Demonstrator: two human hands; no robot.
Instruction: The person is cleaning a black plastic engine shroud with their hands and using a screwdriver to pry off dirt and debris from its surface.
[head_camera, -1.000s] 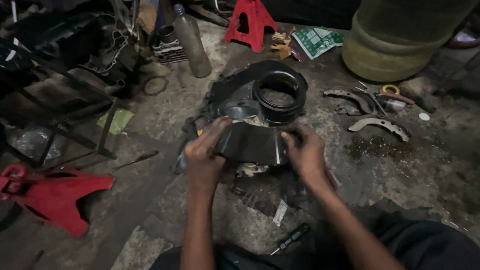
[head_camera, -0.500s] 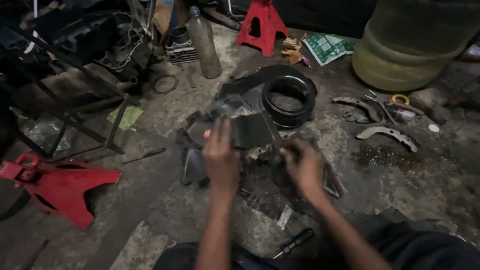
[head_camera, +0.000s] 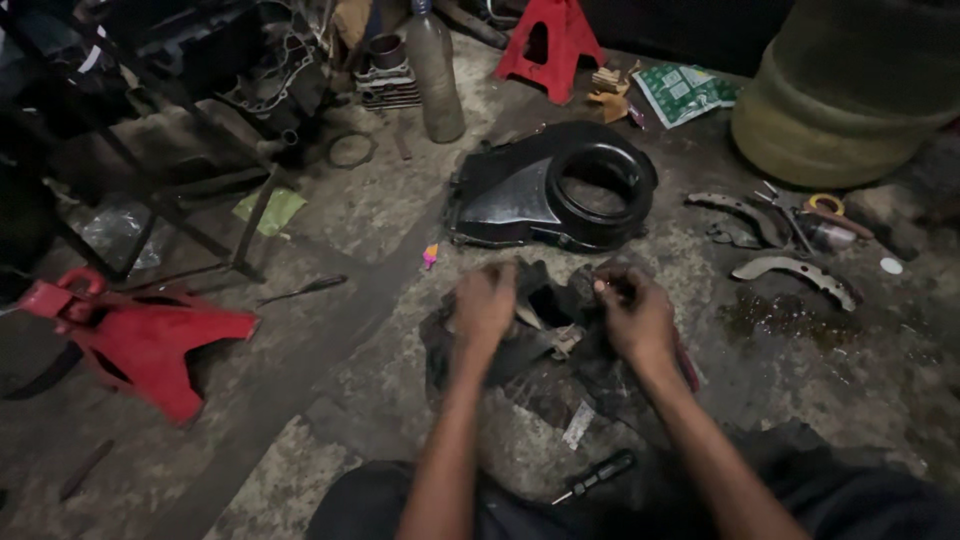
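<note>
below, left hand (head_camera: 487, 308) and right hand (head_camera: 632, 318) on dark crumpled parts (head_camera: 545, 330), finger grip unclear in dim light, black round-holed cover (head_camera: 550, 190) beyond, screwdriver (head_camera: 597, 476) near knees

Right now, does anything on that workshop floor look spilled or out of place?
Yes: a dark wet stain spreads on the concrete floor right of the right hand, below a curved metal shoe, like leaked oil.

black cover (head_camera: 520, 200) ahead, bare floor (head_camera: 330, 330) left
</note>
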